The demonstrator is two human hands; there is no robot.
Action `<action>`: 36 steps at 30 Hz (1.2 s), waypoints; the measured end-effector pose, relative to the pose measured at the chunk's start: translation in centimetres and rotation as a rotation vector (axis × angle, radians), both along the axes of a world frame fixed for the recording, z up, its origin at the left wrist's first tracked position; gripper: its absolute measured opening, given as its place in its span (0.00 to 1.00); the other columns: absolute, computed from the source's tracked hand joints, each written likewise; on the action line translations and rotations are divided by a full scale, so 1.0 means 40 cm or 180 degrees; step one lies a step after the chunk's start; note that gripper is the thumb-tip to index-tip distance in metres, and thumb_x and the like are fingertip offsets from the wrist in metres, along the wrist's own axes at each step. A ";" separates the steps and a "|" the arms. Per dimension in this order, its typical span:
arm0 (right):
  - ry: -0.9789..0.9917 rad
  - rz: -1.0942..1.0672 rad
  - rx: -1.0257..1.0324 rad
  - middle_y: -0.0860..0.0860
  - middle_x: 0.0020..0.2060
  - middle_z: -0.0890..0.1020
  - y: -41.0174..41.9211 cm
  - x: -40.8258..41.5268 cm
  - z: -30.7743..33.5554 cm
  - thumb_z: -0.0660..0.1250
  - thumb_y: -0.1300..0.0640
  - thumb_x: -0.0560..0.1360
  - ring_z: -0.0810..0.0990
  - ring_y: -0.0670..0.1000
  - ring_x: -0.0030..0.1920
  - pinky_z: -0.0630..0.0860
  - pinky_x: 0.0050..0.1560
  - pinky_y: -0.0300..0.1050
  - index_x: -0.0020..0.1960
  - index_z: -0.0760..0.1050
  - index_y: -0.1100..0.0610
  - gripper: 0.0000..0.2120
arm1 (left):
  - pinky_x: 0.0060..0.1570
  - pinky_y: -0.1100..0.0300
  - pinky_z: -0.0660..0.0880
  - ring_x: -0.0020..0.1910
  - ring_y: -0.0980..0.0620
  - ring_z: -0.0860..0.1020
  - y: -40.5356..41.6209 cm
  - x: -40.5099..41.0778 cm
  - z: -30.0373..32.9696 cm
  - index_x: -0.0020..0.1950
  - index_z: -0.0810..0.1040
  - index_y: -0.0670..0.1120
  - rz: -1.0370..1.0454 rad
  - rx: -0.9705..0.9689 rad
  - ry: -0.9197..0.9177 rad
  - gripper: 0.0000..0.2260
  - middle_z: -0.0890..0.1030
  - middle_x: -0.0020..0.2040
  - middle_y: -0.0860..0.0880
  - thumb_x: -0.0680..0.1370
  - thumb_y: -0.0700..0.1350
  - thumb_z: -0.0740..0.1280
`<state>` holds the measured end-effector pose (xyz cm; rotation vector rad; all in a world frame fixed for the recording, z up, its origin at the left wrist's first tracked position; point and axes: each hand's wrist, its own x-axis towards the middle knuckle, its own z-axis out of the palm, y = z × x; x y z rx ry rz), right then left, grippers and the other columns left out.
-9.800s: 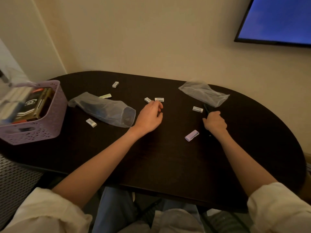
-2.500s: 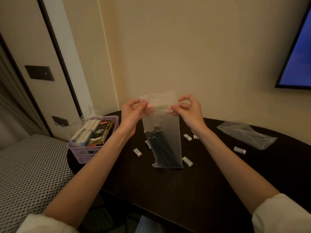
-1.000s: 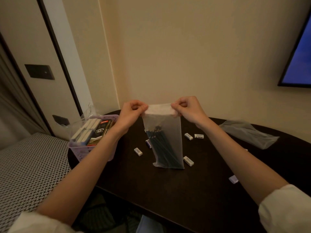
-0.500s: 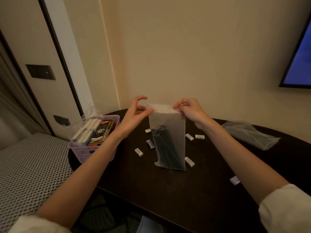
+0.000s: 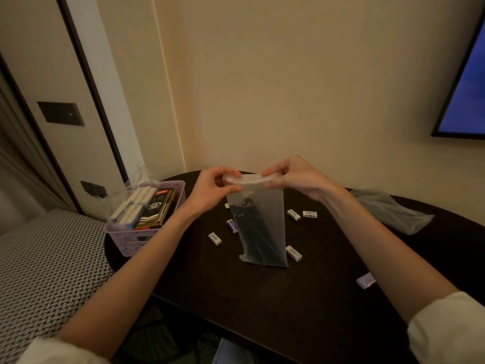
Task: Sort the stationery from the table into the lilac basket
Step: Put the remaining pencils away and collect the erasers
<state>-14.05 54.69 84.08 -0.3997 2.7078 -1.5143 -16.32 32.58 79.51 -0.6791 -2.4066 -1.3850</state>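
Observation:
A frosted plastic bag of dark pens point(image 5: 261, 227) hangs upright over the dark table point(image 5: 262, 292). My left hand point(image 5: 210, 190) pinches the left end of its folded top edge. My right hand point(image 5: 294, 176) pinches the right end. The lilac basket point(image 5: 136, 244) stands at the table's left edge, packed with boxes of stationery. Several small white erasers lie around the bag, among them one point(image 5: 215, 238) to its left and one point(image 5: 294, 253) to its right. A lilac eraser point(image 5: 365, 280) lies by my right forearm.
A second plastic bag point(image 5: 391, 212) lies flat at the table's far right. A bed with a woven-pattern cover point(image 5: 44, 271) adjoins the table on the left. A wall-mounted screen point(image 5: 462, 101) is at the upper right.
My left hand, briefly spread off the bag half a second ago, has closed again on the bag's top edge. The bag still hangs in the same place.

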 end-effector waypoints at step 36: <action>-0.0496 0.0033 -0.0055 0.50 0.51 0.82 -0.001 0.007 -0.068 0.71 0.58 0.73 0.77 0.50 0.56 0.76 0.57 0.47 0.52 0.82 0.58 0.08 | 0.46 0.58 0.79 0.54 0.47 0.78 0.019 0.030 -0.019 0.51 0.79 0.43 0.0448 0.1118 -0.1972 0.09 0.77 0.55 0.42 0.76 0.32 0.65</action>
